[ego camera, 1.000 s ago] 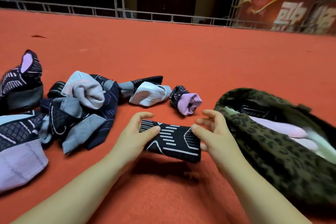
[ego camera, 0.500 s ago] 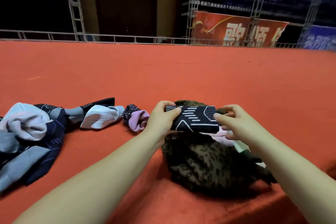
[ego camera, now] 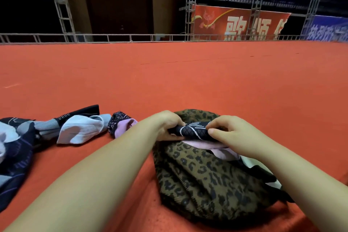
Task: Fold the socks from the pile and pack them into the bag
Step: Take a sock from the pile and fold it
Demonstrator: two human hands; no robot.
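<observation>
A folded black sock with white lines (ego camera: 193, 131) is held at the mouth of the leopard-print bag (ego camera: 203, 179). My left hand (ego camera: 168, 126) grips its left end and my right hand (ego camera: 226, 131) pinches its right end. Pale pink and white socks (ego camera: 216, 148) show inside the bag just under it. The pile of loose socks (ego camera: 20, 143) lies at the left on the red carpet. A light blue sock (ego camera: 81, 131) and a black-and-pink rolled sock (ego camera: 120, 125) lie between the pile and my left arm.
Red carpet (ego camera: 188, 81) stretches far ahead to a low metal rail (ego camera: 131, 37). Beyond it stand scaffold frames, a dark door and a red banner (ego camera: 239, 23).
Both hands carried the folded black sock from the carpet rightward to the bag, then lowered it into the bag's mouth. My view swung to the right, so less of the pile shows.
</observation>
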